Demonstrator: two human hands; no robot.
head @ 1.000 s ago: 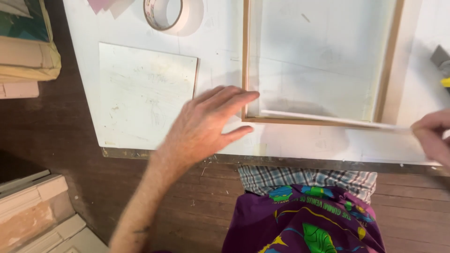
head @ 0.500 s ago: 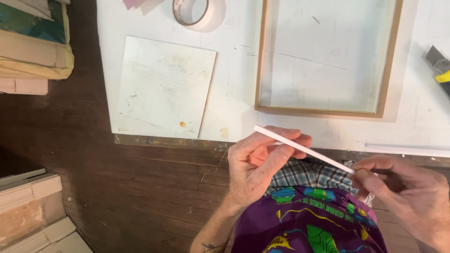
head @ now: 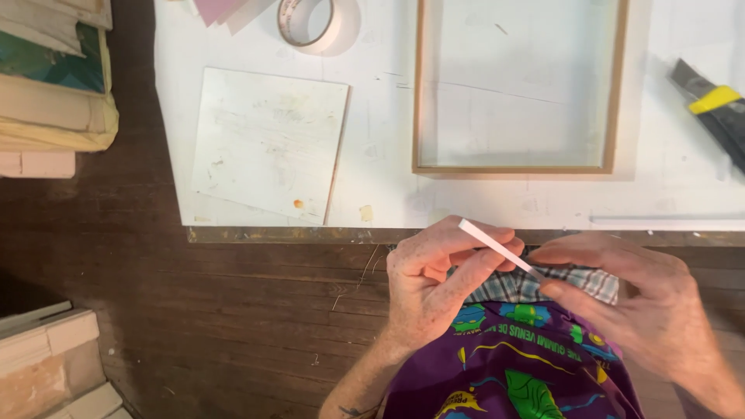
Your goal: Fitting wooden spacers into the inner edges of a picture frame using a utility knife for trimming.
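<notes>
While both pinch it, a thin white strip [head: 497, 247] spans left hand [head: 431, 283] and right hand [head: 628, 299].

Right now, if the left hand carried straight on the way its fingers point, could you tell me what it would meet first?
The left hand points right, toward the right hand, both holding the thin white strip. It would probably meet the right hand's fingertips first, though depth is hard to judge here.

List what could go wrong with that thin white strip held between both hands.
The thin white strip is pinched by the left hand and right hand over the lap, off the white board; it might bend or snap. If dropped, it may fall to the dark wooden floor. The knife lies near the right.
</notes>
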